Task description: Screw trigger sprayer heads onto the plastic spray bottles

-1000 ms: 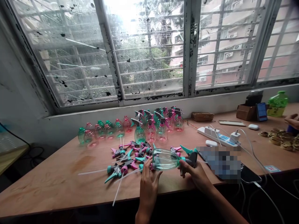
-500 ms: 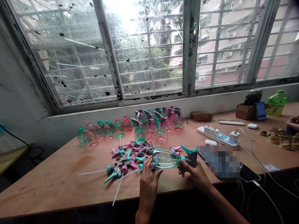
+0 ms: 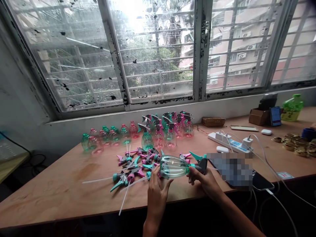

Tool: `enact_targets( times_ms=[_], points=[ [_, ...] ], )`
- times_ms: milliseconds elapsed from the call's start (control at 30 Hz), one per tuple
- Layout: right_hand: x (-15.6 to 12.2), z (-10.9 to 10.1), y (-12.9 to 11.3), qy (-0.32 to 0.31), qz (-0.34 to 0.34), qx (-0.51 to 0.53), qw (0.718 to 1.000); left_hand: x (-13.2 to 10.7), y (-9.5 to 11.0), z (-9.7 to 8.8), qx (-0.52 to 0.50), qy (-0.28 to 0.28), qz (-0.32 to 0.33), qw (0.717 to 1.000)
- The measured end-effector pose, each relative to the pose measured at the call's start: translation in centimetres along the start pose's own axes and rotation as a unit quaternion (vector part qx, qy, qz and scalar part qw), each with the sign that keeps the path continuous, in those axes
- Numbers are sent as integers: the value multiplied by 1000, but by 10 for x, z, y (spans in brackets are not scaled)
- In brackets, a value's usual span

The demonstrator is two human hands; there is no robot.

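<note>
While our left hand (image 3: 156,190) grips the bottle (image 3: 174,166) sideways — likely for steadiness — our right hand (image 3: 201,179) clasps its sprayer (image 3: 203,164).

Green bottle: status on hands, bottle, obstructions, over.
Left hand holds bottle by its base end; right hand grips sprayer at the neck. Bottle sideways, sprayer seating unclear. Loose sprayers close beside left hand.

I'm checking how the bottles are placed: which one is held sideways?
The green bottle held between the left hand, at its base, and the right hand, near its neck; the other bottles stand upright on the table.
</note>
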State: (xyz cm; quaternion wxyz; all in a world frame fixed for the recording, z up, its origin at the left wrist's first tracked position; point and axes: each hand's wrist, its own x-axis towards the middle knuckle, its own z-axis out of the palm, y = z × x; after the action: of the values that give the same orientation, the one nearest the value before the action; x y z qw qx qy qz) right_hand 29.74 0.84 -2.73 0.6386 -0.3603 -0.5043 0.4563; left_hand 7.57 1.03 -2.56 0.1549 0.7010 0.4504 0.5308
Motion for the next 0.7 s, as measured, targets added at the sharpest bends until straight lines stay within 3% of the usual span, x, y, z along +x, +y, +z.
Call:
enact_targets(
  times_ms=[333,533,700],
  points=[
    [-2,3,-4,6,10,26,1000,2,11,-5,-41,1,-34,999],
    [-2,3,-4,23,19,41,999,3,6,-3,-34,18,7,999],
    [-2,3,-6,22,20,38,999,2,5,-3,-22,11,-3,1000]
  ],
)
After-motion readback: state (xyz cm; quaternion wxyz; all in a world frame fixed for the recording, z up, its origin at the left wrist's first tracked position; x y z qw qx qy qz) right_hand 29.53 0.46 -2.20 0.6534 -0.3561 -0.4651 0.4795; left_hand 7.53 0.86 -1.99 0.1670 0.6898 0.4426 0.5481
